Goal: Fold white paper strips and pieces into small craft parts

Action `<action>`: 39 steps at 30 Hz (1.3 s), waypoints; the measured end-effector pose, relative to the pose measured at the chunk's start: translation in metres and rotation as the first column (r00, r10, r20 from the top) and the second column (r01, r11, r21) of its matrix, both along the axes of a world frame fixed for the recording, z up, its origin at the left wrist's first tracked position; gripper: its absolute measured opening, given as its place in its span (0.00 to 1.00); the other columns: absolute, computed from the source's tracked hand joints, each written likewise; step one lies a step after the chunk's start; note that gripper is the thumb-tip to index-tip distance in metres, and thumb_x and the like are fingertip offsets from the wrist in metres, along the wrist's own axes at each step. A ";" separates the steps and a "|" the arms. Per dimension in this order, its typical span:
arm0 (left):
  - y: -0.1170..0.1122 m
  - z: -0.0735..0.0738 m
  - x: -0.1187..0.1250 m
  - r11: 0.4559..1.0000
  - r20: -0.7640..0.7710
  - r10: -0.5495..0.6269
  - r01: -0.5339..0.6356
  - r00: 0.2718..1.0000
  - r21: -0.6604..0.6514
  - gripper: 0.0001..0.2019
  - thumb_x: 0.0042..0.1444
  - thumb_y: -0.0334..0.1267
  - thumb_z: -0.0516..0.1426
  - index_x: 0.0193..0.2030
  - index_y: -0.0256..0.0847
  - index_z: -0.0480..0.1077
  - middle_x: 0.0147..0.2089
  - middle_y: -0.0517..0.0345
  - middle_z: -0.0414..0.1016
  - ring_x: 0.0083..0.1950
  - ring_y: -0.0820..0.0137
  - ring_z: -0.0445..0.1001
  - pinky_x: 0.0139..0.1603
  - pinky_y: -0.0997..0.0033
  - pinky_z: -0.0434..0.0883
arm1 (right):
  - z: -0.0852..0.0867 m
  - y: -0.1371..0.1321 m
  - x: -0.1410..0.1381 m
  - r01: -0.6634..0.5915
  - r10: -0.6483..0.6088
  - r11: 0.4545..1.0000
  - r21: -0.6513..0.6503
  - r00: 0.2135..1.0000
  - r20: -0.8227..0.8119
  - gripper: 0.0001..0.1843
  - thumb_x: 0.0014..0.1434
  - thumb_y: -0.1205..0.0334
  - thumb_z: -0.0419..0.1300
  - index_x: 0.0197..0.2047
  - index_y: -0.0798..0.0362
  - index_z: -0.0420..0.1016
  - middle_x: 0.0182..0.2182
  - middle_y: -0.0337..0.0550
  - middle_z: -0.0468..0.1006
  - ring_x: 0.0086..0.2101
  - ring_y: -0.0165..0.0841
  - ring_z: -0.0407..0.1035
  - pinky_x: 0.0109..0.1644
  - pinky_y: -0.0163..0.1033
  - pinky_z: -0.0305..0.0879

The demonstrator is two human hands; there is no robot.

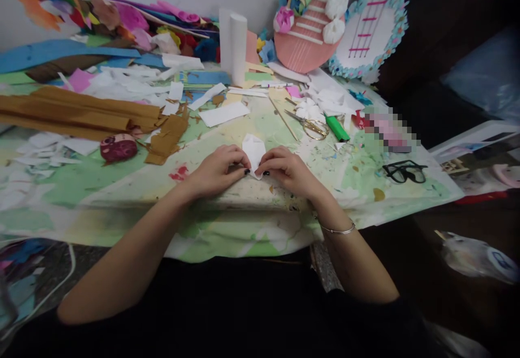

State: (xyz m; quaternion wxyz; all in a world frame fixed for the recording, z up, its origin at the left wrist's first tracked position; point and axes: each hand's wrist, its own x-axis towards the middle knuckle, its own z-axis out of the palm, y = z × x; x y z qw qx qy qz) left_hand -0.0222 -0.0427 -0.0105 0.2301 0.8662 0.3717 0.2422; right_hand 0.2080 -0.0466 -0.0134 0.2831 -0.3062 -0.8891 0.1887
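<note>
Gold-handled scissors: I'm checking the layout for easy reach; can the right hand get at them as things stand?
Probably yes: the scissors lie just beyond the right hand, handles uncovered, with nothing standing between, though it is pinching the white paper.

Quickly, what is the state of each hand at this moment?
Left hand: closed, pinching the white paper at its lower left edge.
Right hand: closed, pinching its lower right edge.
</note>
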 end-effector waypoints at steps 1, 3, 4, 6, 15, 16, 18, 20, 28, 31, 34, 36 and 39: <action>0.000 0.000 0.000 1.000 0.000 -0.003 0.003 1.000 -0.002 0.09 0.58 0.38 0.51 0.38 0.40 0.72 0.42 0.53 0.73 0.47 0.63 0.70 0.52 0.60 0.65 | 0.000 0.000 0.000 -0.003 0.003 1.000 -0.003 1.000 -0.002 0.17 0.61 0.75 0.52 0.40 0.49 0.80 0.40 0.43 0.77 0.43 0.34 0.67 0.52 0.43 0.61; 0.000 0.000 0.000 1.000 0.002 -0.010 0.010 1.000 -0.008 0.09 0.58 0.38 0.51 0.38 0.40 0.73 0.42 0.53 0.73 0.47 0.64 0.70 0.53 0.61 0.64 | 0.001 0.000 0.000 -0.013 0.012 1.000 -0.023 1.000 -0.011 0.17 0.61 0.75 0.52 0.40 0.49 0.80 0.38 0.42 0.77 0.42 0.33 0.67 0.51 0.42 0.61; 0.000 0.000 0.000 1.000 0.005 -0.011 0.011 1.000 -0.011 0.09 0.58 0.38 0.52 0.38 0.40 0.73 0.42 0.54 0.73 0.47 0.64 0.70 0.53 0.61 0.64 | 0.001 0.000 0.000 -0.010 0.009 0.999 -0.040 1.000 -0.022 0.17 0.60 0.75 0.53 0.40 0.49 0.80 0.38 0.41 0.78 0.41 0.33 0.67 0.50 0.42 0.62; 0.000 0.000 -0.001 1.000 0.016 -0.017 0.017 1.000 -0.016 0.09 0.57 0.38 0.53 0.38 0.40 0.74 0.42 0.54 0.73 0.47 0.65 0.70 0.53 0.61 0.64 | 0.000 0.000 0.000 0.019 -0.025 0.996 -0.091 0.998 -0.058 0.16 0.59 0.74 0.54 0.41 0.49 0.80 0.36 0.40 0.79 0.40 0.33 0.68 0.49 0.41 0.63; 0.007 0.008 -0.001 0.978 0.078 -0.016 0.031 0.997 -0.205 0.08 0.53 0.38 0.55 0.34 0.39 0.74 0.39 0.55 0.75 0.41 0.68 0.72 0.44 0.68 0.67 | -0.006 0.010 -0.007 0.029 -0.128 0.923 -0.384 0.963 -0.235 0.13 0.54 0.67 0.62 0.44 0.53 0.78 0.32 0.40 0.79 0.35 0.30 0.72 0.44 0.38 0.67; 0.007 0.009 0.000 0.973 0.072 0.000 0.016 0.997 -0.229 0.08 0.53 0.38 0.55 0.34 0.39 0.74 0.38 0.56 0.75 0.39 0.69 0.72 0.41 0.70 0.67 | -0.007 0.011 -0.008 0.023 -0.134 0.913 -0.407 0.960 -0.247 0.13 0.54 0.67 0.62 0.44 0.54 0.77 0.31 0.40 0.79 0.34 0.30 0.72 0.43 0.38 0.68; 0.008 0.008 0.003 0.974 0.052 0.026 -0.014 0.998 -0.226 0.09 0.52 0.39 0.55 0.34 0.38 0.74 0.36 0.56 0.74 0.37 0.70 0.71 0.39 0.70 0.66 | -0.008 0.011 -0.011 0.022 -0.150 0.900 -0.436 0.953 -0.262 0.13 0.53 0.67 0.62 0.43 0.54 0.77 0.31 0.40 0.78 0.34 0.30 0.72 0.43 0.38 0.68; 0.009 0.007 0.006 0.985 0.024 0.040 -0.036 0.999 -0.171 0.09 0.51 0.39 0.55 0.33 0.38 0.75 0.34 0.56 0.72 0.36 0.69 0.70 0.38 0.70 0.66 | -0.009 0.010 -0.012 0.029 -0.165 0.895 -0.445 0.949 -0.269 0.13 0.52 0.67 0.63 0.43 0.55 0.77 0.31 0.40 0.78 0.34 0.30 0.72 0.43 0.38 0.68; 0.004 0.000 0.011 0.995 0.020 0.080 -0.079 0.997 -0.056 0.09 0.51 0.39 0.54 0.32 0.37 0.74 0.34 0.54 0.72 0.38 0.67 0.69 0.39 0.67 0.65 | -0.009 0.003 -0.007 0.074 -0.205 0.898 -0.434 0.943 -0.264 0.13 0.53 0.66 0.61 0.43 0.57 0.77 0.34 0.44 0.80 0.36 0.30 0.72 0.44 0.38 0.67; 0.003 -0.001 0.011 0.995 0.025 0.089 -0.087 0.996 -0.055 0.09 0.51 0.39 0.54 0.32 0.37 0.74 0.35 0.54 0.73 0.38 0.67 0.69 0.39 0.67 0.65 | -0.008 0.004 -0.006 0.064 -0.207 0.890 -0.451 0.939 -0.274 0.14 0.53 0.65 0.61 0.43 0.57 0.77 0.34 0.43 0.80 0.35 0.30 0.72 0.43 0.37 0.66; 0.003 -0.002 0.011 0.994 0.019 0.102 -0.102 0.995 -0.038 0.08 0.50 0.38 0.54 0.32 0.38 0.73 0.34 0.55 0.73 0.39 0.67 0.69 0.40 0.67 0.65 | -0.008 0.004 -0.006 0.055 -0.203 0.886 -0.460 0.939 -0.279 0.13 0.53 0.65 0.61 0.43 0.57 0.77 0.33 0.43 0.80 0.35 0.30 0.72 0.42 0.37 0.66; 0.003 -0.001 0.011 0.994 0.011 0.101 -0.101 0.995 -0.031 0.08 0.50 0.37 0.54 0.31 0.39 0.73 0.34 0.56 0.73 0.38 0.67 0.70 0.40 0.67 0.65 | -0.007 0.004 -0.005 0.051 -0.202 0.882 -0.469 0.939 -0.277 0.13 0.53 0.65 0.61 0.43 0.57 0.77 0.33 0.43 0.81 0.34 0.30 0.73 0.42 0.36 0.66; 0.002 -0.001 0.011 0.995 0.008 0.090 -0.089 0.996 -0.034 0.07 0.50 0.37 0.54 0.31 0.39 0.73 0.34 0.56 0.73 0.39 0.67 0.70 0.40 0.67 0.65 | -0.007 0.003 -0.005 0.074 -0.213 0.883 -0.464 0.943 -0.255 0.13 0.53 0.66 0.60 0.43 0.56 0.77 0.32 0.42 0.81 0.34 0.29 0.72 0.41 0.36 0.65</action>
